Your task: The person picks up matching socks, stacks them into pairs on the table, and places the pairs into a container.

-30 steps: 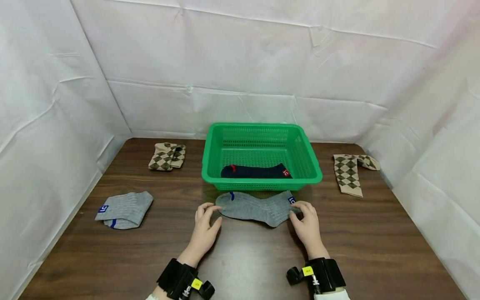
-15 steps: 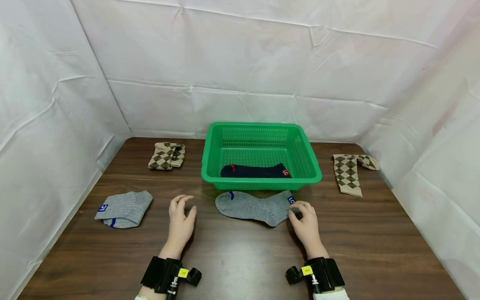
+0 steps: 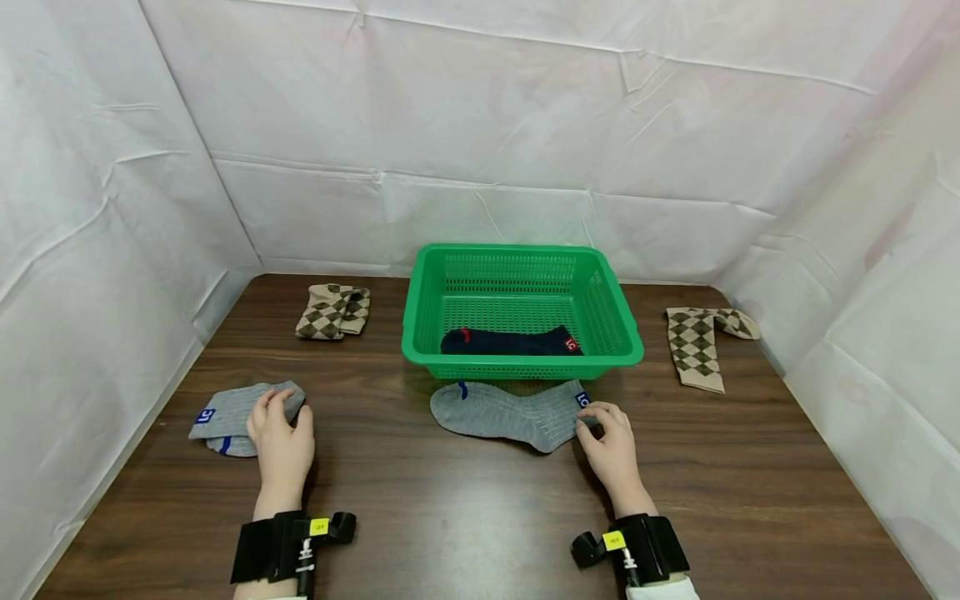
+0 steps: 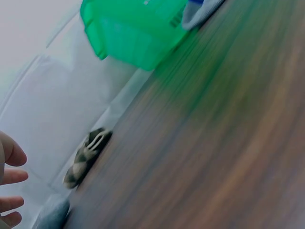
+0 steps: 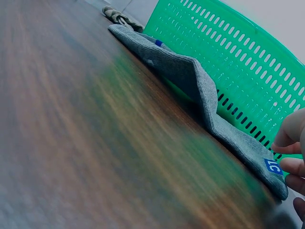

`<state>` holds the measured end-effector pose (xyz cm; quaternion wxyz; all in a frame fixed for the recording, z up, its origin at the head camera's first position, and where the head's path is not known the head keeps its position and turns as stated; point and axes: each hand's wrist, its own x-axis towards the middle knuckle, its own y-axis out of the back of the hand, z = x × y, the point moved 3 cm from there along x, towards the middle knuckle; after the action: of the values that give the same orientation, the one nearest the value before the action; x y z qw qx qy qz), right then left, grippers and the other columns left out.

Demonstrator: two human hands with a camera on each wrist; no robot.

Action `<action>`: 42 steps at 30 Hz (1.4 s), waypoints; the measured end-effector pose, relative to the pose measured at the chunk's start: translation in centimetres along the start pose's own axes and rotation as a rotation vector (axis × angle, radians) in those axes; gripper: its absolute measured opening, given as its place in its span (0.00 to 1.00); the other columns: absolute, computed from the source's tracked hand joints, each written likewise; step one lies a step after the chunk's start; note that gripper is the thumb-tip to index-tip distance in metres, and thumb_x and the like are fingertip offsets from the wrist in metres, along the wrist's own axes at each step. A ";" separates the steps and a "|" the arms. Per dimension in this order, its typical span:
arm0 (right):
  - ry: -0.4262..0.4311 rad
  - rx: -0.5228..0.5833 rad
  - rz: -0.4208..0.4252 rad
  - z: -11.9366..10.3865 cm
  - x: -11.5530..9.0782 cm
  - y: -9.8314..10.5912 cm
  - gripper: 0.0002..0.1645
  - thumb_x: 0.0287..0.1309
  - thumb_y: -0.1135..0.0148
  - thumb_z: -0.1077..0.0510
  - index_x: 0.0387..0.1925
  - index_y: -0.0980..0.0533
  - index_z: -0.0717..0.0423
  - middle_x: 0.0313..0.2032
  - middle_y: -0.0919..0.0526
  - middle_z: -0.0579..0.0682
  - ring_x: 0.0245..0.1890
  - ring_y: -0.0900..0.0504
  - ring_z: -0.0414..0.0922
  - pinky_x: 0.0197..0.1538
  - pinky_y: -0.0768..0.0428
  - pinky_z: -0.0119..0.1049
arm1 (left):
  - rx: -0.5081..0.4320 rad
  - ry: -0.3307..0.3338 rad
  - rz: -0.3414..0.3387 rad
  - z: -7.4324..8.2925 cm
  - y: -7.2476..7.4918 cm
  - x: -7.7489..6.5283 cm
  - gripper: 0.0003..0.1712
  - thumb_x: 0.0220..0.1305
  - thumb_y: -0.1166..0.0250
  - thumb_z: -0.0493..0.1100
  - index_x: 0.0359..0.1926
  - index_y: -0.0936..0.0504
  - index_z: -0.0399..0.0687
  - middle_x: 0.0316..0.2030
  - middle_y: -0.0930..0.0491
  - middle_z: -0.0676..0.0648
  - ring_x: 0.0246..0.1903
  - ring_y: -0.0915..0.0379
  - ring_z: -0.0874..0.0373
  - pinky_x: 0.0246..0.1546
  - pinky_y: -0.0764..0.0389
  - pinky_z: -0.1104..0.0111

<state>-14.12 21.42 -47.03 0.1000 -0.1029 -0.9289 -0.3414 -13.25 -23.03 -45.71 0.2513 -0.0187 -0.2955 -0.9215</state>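
A grey sock [image 3: 510, 415] with a blue toe mark and a blue label lies flat in the middle of the table. My right hand [image 3: 613, 450] is at its cuff end, fingers loosely bent; in the right wrist view the fingertips [image 5: 291, 166] are right by the blue label. On the left, my left hand [image 3: 281, 442] reaches over a folded grey sock [image 3: 232, 412], its fingers loosely spread and overlapping the sock's right side. The left wrist view shows those fingers [image 4: 13, 177] apart with nothing between them, and part of the folded sock [image 4: 53, 213] below.
A green basket [image 3: 525, 362] stands behind the flat sock, with a dark navy sock [image 3: 510, 342] with red marks inside. A folded argyle sock [image 3: 333, 312] lies at the back left, another bent argyle sock [image 3: 693, 346] at the right. White cloth walls [image 3: 480, 125] enclose the table.
My left hand has left the toe end of the flat grey sock and moved left to the folded grey sock. The right hand has stayed at the cuff.
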 end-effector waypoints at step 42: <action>-0.016 -0.022 -0.021 0.1 0.0 -0.1 0.06 0.56 0.39 0.66 0.35 0.19 0.62 0.47 0.23 0.58 0.50 0.29 0.54 0.46 0.30 0.47 | 0.353 0.060 -0.368 -0.2 -1.7 -0.6 0.37 0.69 0.51 0.46 0.71 0.52 0.32 0.67 0.64 0.23 0.64 0.71 0.27 0.54 0.67 0.36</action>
<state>-14.16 21.43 -47.21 0.0877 -0.0971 -0.9268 -0.3520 -13.56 -21.71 -46.93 0.0876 0.1066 -0.4427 -0.8860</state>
